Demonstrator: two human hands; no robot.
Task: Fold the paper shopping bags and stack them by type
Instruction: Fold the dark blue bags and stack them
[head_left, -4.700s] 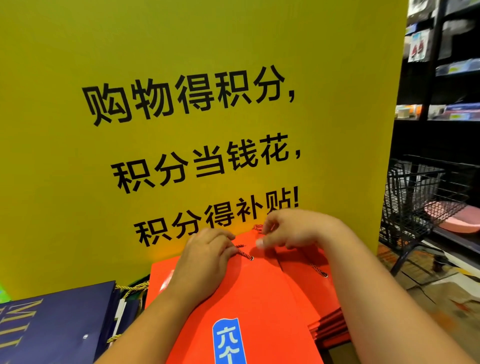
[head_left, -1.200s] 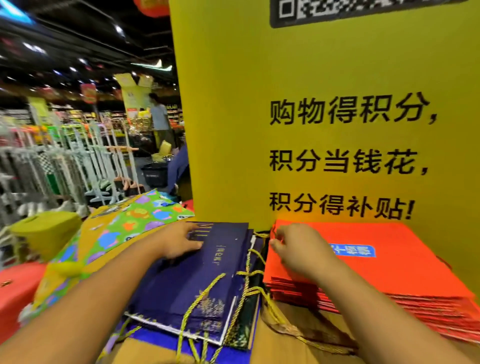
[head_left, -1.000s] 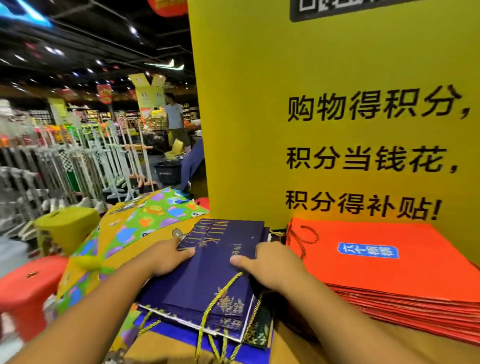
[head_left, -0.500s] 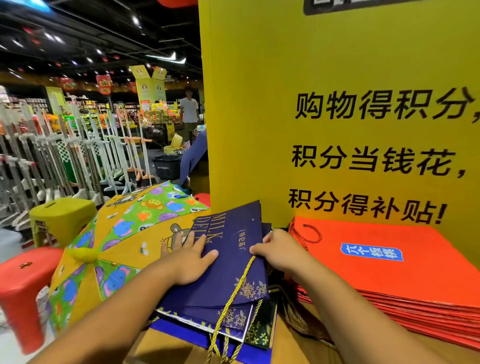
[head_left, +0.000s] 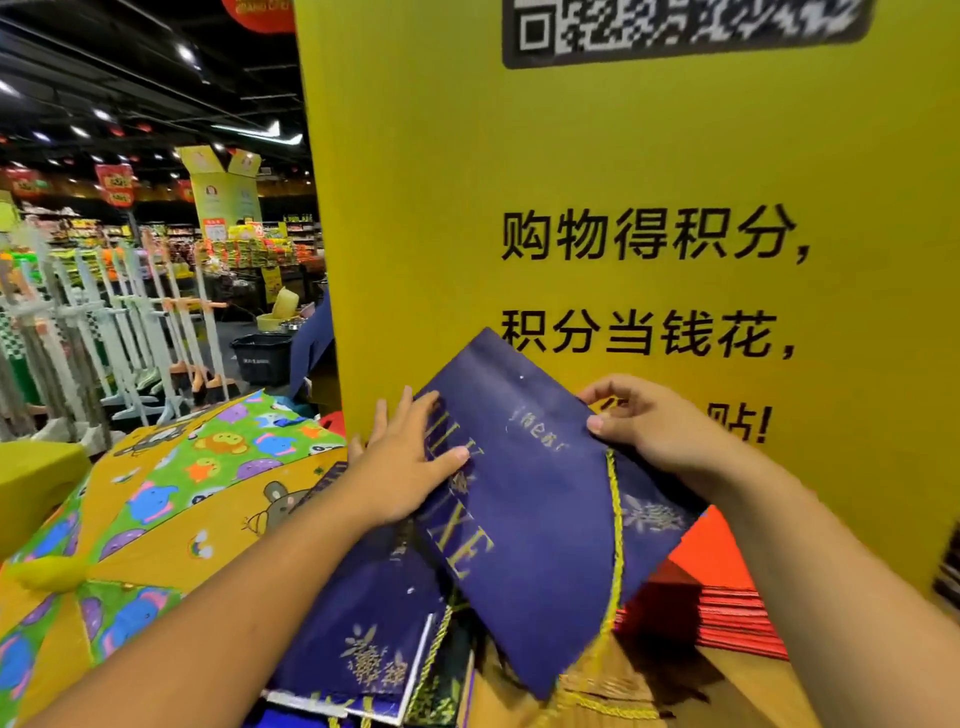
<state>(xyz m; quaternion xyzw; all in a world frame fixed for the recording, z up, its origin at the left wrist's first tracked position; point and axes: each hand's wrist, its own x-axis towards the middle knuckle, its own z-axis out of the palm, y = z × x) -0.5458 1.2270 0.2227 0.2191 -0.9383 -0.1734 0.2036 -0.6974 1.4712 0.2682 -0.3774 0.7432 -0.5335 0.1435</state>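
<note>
A yellow sign (head_left: 623, 171) with black Chinese lettering fills the backdrop of a supermarket counter, with an open cartoon-print umbrella (head_left: 156, 493) spread to its left. In front of the sign a person holds a flat navy bag (head_left: 535, 499) tilted in the air, its gold-lettered face toward the camera, apparently to square it up before it joins its own kind. Beneath it lies the navy stack (head_left: 358, 613). To the right, at the foot of the sign, is the red stack (head_left: 722, 561), the two colours kept apart as the sorting demands. The left hand (head_left: 400, 467) clamps the bag's left edge, thumb across the face and fingers spread behind. The right hand (head_left: 649, 431) pinches the opposite edge, thumb in front and fingers curled behind. A gold cord (head_left: 616, 545) hangs loose down the bag's face, a likely snag unless tucked in.
</note>
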